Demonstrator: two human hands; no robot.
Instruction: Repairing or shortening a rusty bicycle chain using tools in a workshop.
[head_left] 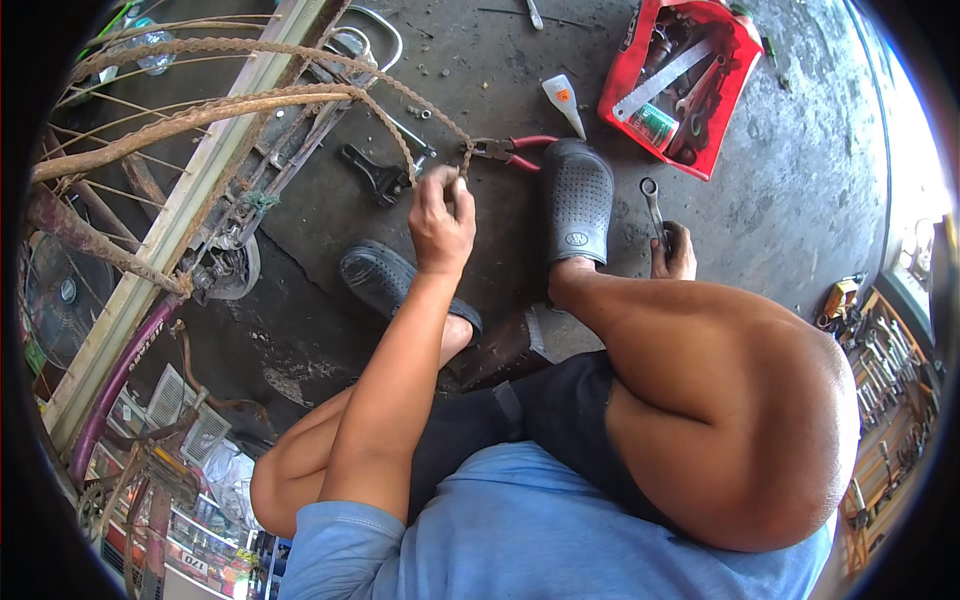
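My left hand (442, 215) pinches the loose end of a rusty bicycle chain (432, 106) between thumb and fingers. Two strands of it stretch from the bicycle at the left and meet at this hand. My right hand (676, 252) is wrapped round a combination wrench (653, 206), its ring end pointing away from me, low beside my right shoe; part of that hand is hidden behind my leg. Pliers with red handles (525, 152) lie just past the left hand, their jaws close to the chain. A black clamp-like tool (378, 176) rests to the left of that hand.
A red open container (612, 92) full of tools stands at the far right. Near it is a white nozzle bottle (565, 100). The bicycle's spoked wheel and metal rail (165, 215) fill the left. Several wrenches (885, 365) hang at the right edge. My grey clogs (580, 205) flank the work.
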